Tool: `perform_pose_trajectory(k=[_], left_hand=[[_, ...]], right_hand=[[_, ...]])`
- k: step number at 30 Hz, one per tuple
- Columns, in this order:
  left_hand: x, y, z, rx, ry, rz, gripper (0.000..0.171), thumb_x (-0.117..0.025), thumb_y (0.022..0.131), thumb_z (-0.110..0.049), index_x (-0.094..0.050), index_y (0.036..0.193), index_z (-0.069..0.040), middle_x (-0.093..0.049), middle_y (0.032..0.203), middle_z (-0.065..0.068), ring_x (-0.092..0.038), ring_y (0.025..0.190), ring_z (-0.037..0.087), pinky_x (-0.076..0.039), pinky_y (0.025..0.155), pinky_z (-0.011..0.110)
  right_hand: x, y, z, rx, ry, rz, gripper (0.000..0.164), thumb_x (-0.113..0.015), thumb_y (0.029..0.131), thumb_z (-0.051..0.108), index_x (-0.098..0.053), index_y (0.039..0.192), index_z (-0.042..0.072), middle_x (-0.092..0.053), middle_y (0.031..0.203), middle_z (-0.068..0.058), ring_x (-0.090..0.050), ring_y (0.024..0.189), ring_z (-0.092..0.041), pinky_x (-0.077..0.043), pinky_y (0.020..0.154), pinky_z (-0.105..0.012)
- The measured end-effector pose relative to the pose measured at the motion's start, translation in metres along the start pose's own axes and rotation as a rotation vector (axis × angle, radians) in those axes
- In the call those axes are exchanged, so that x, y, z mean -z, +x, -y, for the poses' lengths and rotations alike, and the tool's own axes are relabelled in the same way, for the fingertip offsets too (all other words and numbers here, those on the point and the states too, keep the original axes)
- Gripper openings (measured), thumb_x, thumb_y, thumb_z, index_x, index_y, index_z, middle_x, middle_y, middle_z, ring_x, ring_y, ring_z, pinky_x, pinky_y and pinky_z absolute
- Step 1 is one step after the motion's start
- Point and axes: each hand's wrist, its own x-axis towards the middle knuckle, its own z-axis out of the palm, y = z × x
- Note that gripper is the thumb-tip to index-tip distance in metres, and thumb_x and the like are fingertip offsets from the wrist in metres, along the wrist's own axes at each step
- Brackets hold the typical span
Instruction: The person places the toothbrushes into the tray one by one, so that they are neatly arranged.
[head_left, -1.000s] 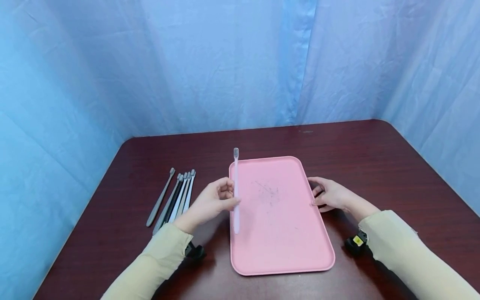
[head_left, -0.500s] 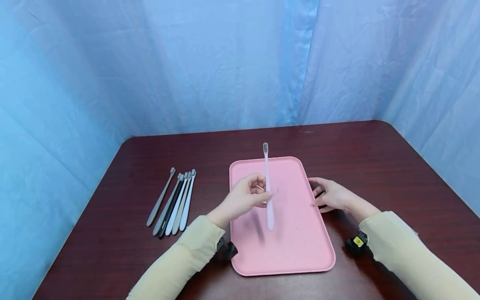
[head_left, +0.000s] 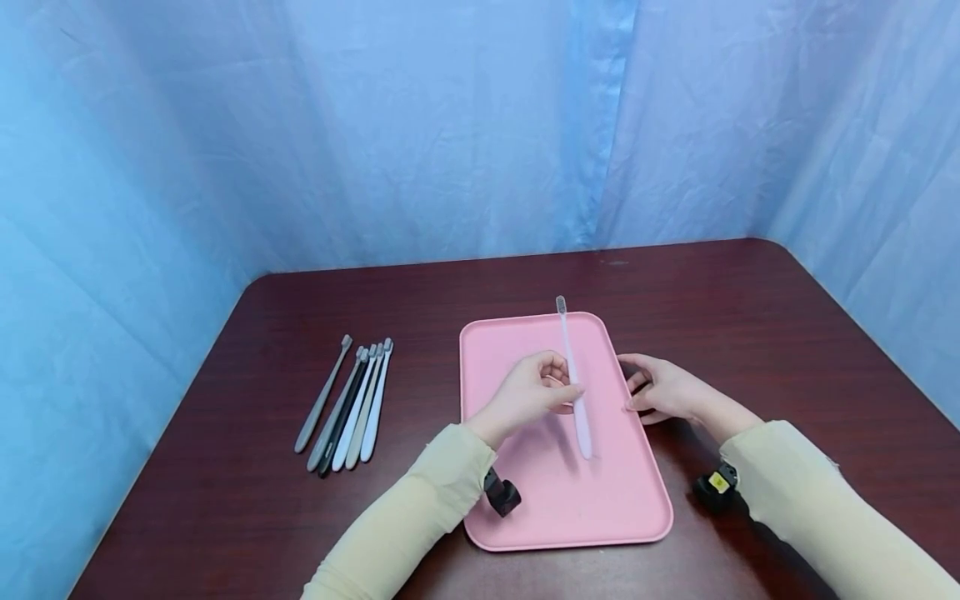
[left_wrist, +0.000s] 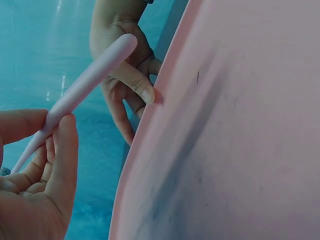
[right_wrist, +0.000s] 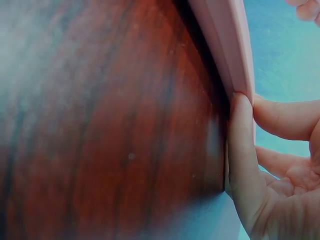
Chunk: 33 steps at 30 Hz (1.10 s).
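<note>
A pale pink toothbrush (head_left: 582, 427) with a grey bristle head is pinched between the thumb and fingers of my left hand (head_left: 531, 388). It hangs over the right half of the pink tray (head_left: 555, 508), head pointing away, and its shadow falls on the tray in the left wrist view. My right hand (head_left: 663, 390) pinches the tray's right rim, thumb on top; in the right wrist view a finger (right_wrist: 242, 145) lies along the rim's outer side.
Left of the tray, several toothbrushes (head_left: 362, 417) in grey, black, white and beige lie side by side on the dark wooden table (head_left: 225, 500). One grey toothbrush (head_left: 321, 400) lies slightly apart. Blue curtains (head_left: 450, 125) stand behind the table.
My left hand has carried the pink toothbrush rightward from the tray's left edge to its right half, and the toothbrush now leans a little. The right hand stays at the rim.
</note>
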Motion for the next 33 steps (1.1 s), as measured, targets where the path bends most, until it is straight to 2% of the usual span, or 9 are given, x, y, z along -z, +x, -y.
perform_pose_trajectory(k=[5,10,14,19,33], left_hand=[[-0.01,0.013,0.009,0.038,0.029,-0.029,0.016,-0.065,0.081,0.008,-0.052,0.089,0.008,-0.049,0.075,0.002,-0.054,0.061,0.009,-0.059,0.063,0.029],[-0.022,0.02,0.017,0.091,0.041,-0.055,0.016,-0.067,0.081,0.007,-0.052,0.085,0.003,-0.048,0.072,0.0,-0.053,0.057,0.01,-0.058,0.059,0.029],[-0.028,0.023,0.02,0.09,0.068,-0.063,0.016,-0.067,0.081,0.006,-0.053,0.084,0.002,-0.046,0.071,-0.001,-0.052,0.057,0.009,-0.056,0.057,0.024],[-0.032,0.025,0.022,0.074,0.11,-0.081,0.016,-0.068,0.081,0.005,-0.053,0.083,0.001,-0.045,0.07,-0.002,-0.05,0.057,0.007,-0.055,0.056,0.022],[-0.038,0.033,0.027,0.144,0.097,-0.12,0.016,-0.068,0.082,0.004,-0.052,0.082,0.001,-0.047,0.069,-0.001,-0.054,0.053,0.008,-0.057,0.057,0.024]], right_hand=[[0.0,0.001,0.0,0.001,0.01,0.004,0.079,-0.062,0.081,-0.006,-0.016,0.146,-0.006,-0.054,0.099,-0.017,-0.06,0.074,-0.015,-0.058,0.066,-0.035],[0.0,0.0,-0.001,-0.004,0.013,0.007,0.079,-0.062,0.081,-0.007,-0.016,0.146,-0.006,-0.054,0.099,-0.018,-0.06,0.074,-0.016,-0.059,0.067,-0.037],[-0.001,-0.001,0.0,-0.006,0.011,0.001,0.078,-0.061,0.081,-0.007,-0.016,0.145,-0.006,-0.054,0.099,-0.018,-0.06,0.074,-0.016,-0.059,0.067,-0.037],[-0.001,-0.001,0.0,-0.006,0.002,-0.008,0.078,-0.061,0.081,-0.007,-0.017,0.145,-0.006,-0.054,0.099,-0.018,-0.06,0.075,-0.015,-0.059,0.066,-0.037],[-0.001,-0.001,0.0,0.011,0.014,-0.012,0.078,-0.061,0.08,-0.008,-0.018,0.145,-0.006,-0.055,0.097,-0.018,-0.06,0.074,-0.015,-0.059,0.066,-0.037]])
